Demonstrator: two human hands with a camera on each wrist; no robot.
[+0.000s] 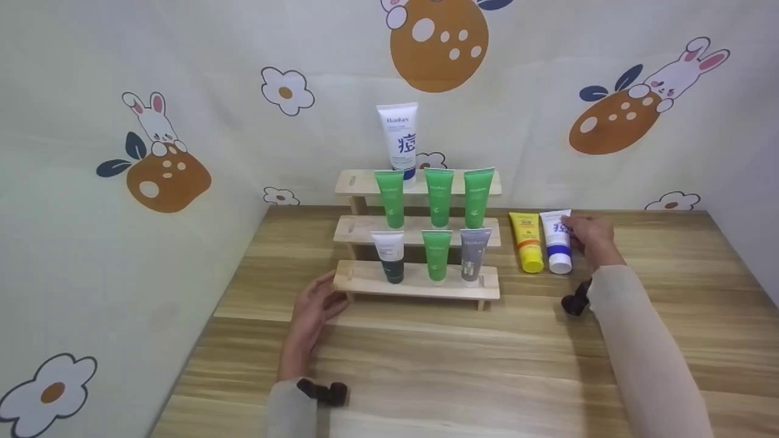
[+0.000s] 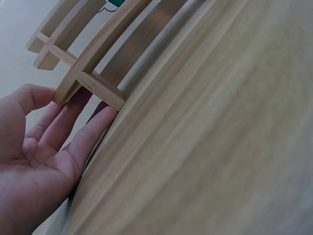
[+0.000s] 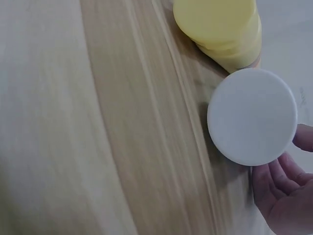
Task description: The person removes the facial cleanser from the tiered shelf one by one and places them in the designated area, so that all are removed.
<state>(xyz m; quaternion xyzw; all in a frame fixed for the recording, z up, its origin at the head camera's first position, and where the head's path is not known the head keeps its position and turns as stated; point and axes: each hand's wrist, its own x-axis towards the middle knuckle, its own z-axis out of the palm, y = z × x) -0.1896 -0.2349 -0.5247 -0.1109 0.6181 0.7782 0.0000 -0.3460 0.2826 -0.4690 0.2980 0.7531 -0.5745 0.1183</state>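
A three-tier wooden display rack (image 1: 416,288) stands on the table. My left hand (image 1: 311,307) holds the left end of its lowest tier; in the left wrist view the thumb is at the board's edge and the fingers (image 2: 90,134) reach underneath. To the right of the rack, a white squeeze tube (image 1: 556,242) with a blue band lies on the table. My right hand (image 1: 591,236) pinches its right side, the thumb on top. The right wrist view shows the tube's round white cap (image 3: 252,116) end-on. A yellow squeeze tube (image 1: 527,243) lies just left of it.
On the lowest tier stand a white-and-dark tube (image 1: 391,258), a green tube (image 1: 437,255) and a grey tube (image 1: 473,255). Three green tubes, one at the middle (image 1: 439,198), occupy the second tier. A larger white tube (image 1: 399,143) tops the rack. Printed cloth (image 1: 341,134) hangs behind.
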